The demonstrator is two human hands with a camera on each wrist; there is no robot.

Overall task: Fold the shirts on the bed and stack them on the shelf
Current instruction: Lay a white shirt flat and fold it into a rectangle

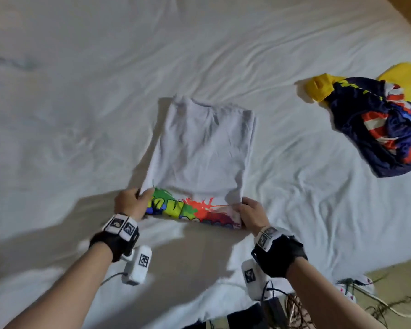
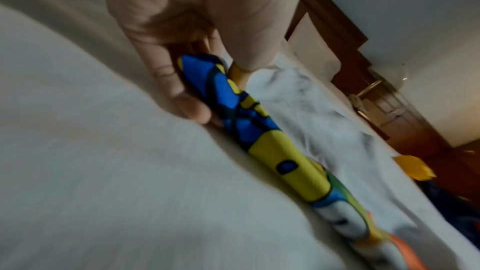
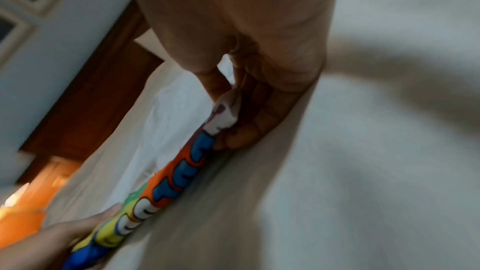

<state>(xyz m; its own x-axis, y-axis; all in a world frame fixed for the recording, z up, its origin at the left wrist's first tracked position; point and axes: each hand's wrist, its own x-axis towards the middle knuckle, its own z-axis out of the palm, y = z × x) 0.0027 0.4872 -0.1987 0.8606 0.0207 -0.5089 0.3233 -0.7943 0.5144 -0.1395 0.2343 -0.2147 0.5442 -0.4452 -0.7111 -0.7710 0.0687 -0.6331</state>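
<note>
Both arms reach forward over the bed (image 1: 81, 91). Left hand (image 1: 128, 205) and right hand (image 1: 253, 216) each pinch a near corner of the white shirt (image 1: 199, 150), fingers (image 2: 166, 81) curled underneath.

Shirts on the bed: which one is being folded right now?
The white shirt with the splashy colour print, gripped at its near edge by the left hand and right hand. The dark blue shirt and yellow shirt lie crumpled, untouched, far right.

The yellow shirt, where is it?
In the head view the yellow shirt lies far right on the bed, partly under the dark blue shirt.
</note>
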